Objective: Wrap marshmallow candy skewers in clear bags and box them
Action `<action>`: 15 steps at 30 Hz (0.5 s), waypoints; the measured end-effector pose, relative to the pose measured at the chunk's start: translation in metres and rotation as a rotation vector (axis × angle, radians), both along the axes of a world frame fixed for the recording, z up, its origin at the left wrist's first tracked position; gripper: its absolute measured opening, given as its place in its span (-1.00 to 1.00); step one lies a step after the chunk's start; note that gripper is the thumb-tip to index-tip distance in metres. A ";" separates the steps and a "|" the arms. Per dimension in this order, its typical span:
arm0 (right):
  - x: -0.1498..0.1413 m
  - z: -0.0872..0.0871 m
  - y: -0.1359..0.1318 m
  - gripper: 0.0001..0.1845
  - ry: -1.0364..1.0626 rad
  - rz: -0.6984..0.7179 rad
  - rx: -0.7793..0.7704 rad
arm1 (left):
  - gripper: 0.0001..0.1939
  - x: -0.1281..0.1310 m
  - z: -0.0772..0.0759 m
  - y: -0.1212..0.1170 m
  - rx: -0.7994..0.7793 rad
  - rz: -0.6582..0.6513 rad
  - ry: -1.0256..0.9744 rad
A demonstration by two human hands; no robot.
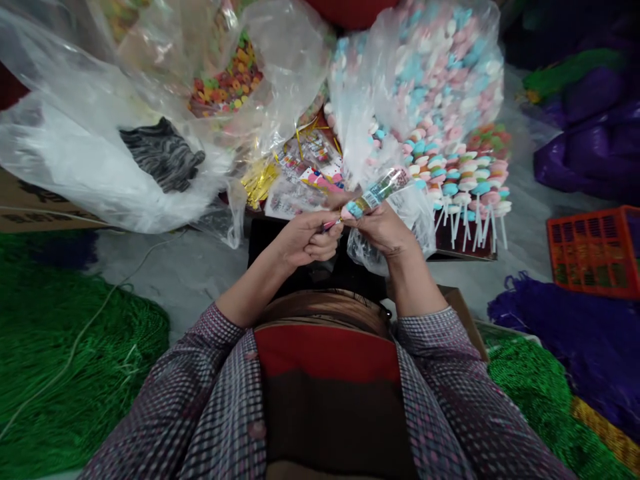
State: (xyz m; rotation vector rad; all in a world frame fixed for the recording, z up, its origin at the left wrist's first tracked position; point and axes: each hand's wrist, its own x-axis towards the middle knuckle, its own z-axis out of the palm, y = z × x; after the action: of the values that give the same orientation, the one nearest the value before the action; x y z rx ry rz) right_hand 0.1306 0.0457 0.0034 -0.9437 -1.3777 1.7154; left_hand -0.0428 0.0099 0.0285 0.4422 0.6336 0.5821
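Note:
My right hand (383, 228) is closed round a small clear packet of coloured candy (381, 191) with a printed label, which points up and to the right. My left hand (306, 239) is closed in a pinch at the packet's lower end, fingertips touching the right hand; what it pinches is too small to make out. Both hands are held over a dark surface in front of my body. Just beyond them lie printed packets (313, 172) and a bunch of gold twist ties (259, 180).
Clear bag of pastel lollipops (440, 87) at the back right, sticks hanging down. Bag of coloured ring candy (227, 80) at the back left. White bag with dark cloth (163, 157) on the left. Green fringe (50, 347), purple fringe (575, 333), orange crate (595, 250).

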 end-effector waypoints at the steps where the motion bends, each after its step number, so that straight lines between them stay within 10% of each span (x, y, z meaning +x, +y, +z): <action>1: 0.000 -0.003 0.001 -0.61 -0.024 -0.039 0.029 | -0.42 0.001 0.000 0.000 -0.009 0.024 0.008; 9: -0.029 -0.016 -0.006 -0.76 -0.349 -0.470 0.338 | -0.54 0.022 -0.005 0.005 0.115 0.501 0.224; 15: -0.032 -0.010 -0.007 -0.88 -0.402 -0.508 0.414 | -0.60 0.024 -0.019 0.015 0.237 0.616 0.361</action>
State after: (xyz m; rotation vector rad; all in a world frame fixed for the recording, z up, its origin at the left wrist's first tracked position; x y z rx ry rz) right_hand 0.0990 0.0386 -0.0064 -1.2975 -1.4978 0.8512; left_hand -0.0186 0.0248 0.0092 0.5836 1.0653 1.1859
